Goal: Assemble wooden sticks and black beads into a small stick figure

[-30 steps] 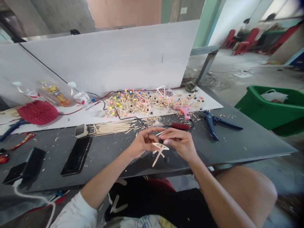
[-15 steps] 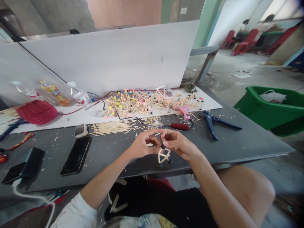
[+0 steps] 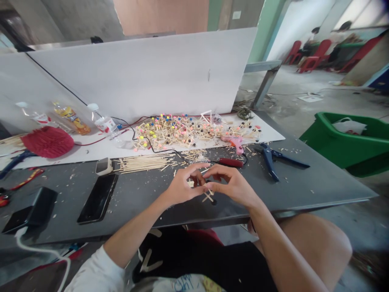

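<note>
Two hands working close together here: left hand [image 3: 184, 184] and right hand [image 3: 232, 187] both curled, fingertips pinching a little frame of thin wooden sticks [image 3: 208, 196] with a round black bead [image 3: 214, 202] at its foot, just over the scuffed grey table [image 3: 291, 190], near a bundle of flat sticks [image 3: 142, 163].

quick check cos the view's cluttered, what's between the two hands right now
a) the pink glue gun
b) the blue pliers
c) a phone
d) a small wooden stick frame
d: the small wooden stick frame shows between the left hand and the right hand, partly hidden by the fingers.
</note>
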`<state>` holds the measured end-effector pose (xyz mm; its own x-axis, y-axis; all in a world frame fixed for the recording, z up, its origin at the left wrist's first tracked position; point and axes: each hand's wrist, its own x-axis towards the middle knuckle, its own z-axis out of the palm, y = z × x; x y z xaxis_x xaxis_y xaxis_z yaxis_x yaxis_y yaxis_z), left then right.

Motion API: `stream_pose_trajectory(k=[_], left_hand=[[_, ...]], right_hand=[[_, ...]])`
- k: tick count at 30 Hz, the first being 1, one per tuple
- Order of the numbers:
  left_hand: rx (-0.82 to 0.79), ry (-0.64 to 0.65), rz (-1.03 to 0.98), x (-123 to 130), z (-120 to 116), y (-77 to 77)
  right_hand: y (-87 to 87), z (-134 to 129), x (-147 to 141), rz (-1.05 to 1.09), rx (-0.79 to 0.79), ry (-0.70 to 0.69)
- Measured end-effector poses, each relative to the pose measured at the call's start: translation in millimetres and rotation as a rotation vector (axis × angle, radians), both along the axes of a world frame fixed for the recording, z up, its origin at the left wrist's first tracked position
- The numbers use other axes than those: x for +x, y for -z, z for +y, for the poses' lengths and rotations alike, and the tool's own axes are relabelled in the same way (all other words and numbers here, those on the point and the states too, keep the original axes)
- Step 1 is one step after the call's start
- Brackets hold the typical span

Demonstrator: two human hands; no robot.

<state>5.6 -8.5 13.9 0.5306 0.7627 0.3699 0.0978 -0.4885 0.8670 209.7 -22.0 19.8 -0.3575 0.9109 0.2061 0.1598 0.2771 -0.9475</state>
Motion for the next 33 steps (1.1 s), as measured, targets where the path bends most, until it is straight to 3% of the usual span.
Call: stream_pose_trajectory(k=[6,13,23,29,31,33], left_hand=[[0.146,-0.077,0.027,2.3,-0.9,3.8],[0.533,-0.21,0.042,5.1,2.0,15.2],[0.785,-0.365,0.067,4.9,0.6,14.3],[0.755,-0.348,0.074,4.3,-0.9,15.7],[0.655,-0.336,0.023,4.2,-2.2,15.5],[0.457,-0.331,-0.055,3.8,-3.1,13.9]], right_hand=[[-1.6,-1.8,-3.1,-0.084,0.057,0.015],[2.4,0.1,-7.4,0.022,0.08,0.102],[3.0,-3.3,-13.6,-0.061,0.287,0.194],[2.0,-4.8,-15.2,-0.056,0.372,0.187],[0.0,-5.0,-12.7,-0.037,0.34,0.213],[-1.9,-4.6,-7.9,-0.015,0.292,0.277]])
